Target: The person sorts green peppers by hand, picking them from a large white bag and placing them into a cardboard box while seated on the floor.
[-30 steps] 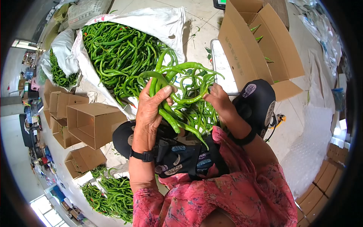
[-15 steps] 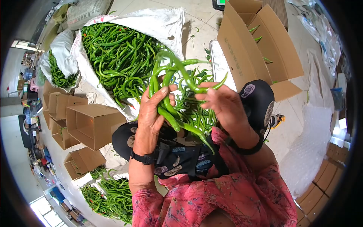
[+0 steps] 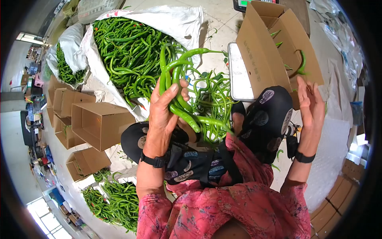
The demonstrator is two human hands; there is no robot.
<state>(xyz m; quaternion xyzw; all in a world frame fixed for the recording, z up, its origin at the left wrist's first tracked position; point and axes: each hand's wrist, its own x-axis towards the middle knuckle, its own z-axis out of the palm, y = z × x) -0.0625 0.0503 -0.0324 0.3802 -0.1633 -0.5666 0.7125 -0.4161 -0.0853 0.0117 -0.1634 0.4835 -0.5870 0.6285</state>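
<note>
My left hand (image 3: 165, 105) is wrapped round a small bunch of long green chili peppers (image 3: 184, 113), their curved ends sticking out above and below the fist. Out to the right, my right hand (image 3: 311, 101) has its fingers stretched out at the near end of an upright cardboard box (image 3: 258, 51). A single curved green chili pepper (image 3: 304, 61) shows just beyond those fingertips, against the box's inner wall, apart from the hand. Beneath my left hand lies a loose pile of green peppers (image 3: 217, 93).
A big white sack (image 3: 191, 24) spills green peppers at the back left. Several open cardboard boxes (image 3: 115, 129) stand at the left, above another pepper heap (image 3: 119, 203). Beside the right-hand box lies a white tray-like panel (image 3: 238, 85). Bubble wrap (image 3: 330, 155) covers the floor at right.
My right hand has left the bunch and moved right to the box, its fingers now apart. One chili pepper has appeared at the box opening. My left hand still holds its bunch.
</note>
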